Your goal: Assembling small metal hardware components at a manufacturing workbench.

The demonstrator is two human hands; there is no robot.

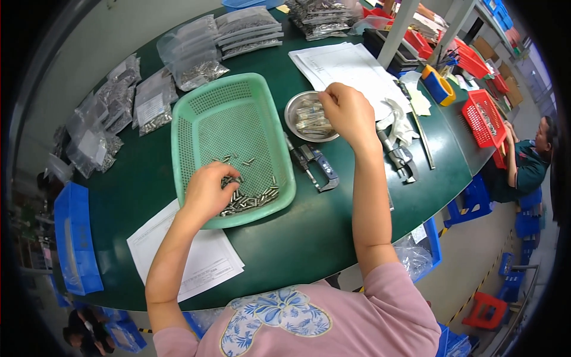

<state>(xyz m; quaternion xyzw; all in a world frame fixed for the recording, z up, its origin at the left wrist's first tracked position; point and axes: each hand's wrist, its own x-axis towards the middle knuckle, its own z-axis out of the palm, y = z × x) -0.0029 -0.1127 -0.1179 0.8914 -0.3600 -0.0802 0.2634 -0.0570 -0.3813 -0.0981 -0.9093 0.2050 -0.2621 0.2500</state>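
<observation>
A green perforated plastic basket stands before me, with many small metal pins heaped at its near end. My left hand is inside it, fingers and thumb curled round a few pins at the heap's left side. To the basket's right, a round metal bowl contains several clear, slender pieces with a metallic shine. Over the bowl's right rim hangs my right hand, its thumb and forefinger pinched together. Whatever sits between those fingertips is too small to make out.
Digital calipers lie right of the basket, and a micrometer farther right beside a white cloth. Bags of metal parts line the back and left. Papers lie partly under the basket. A co-worker sits at right.
</observation>
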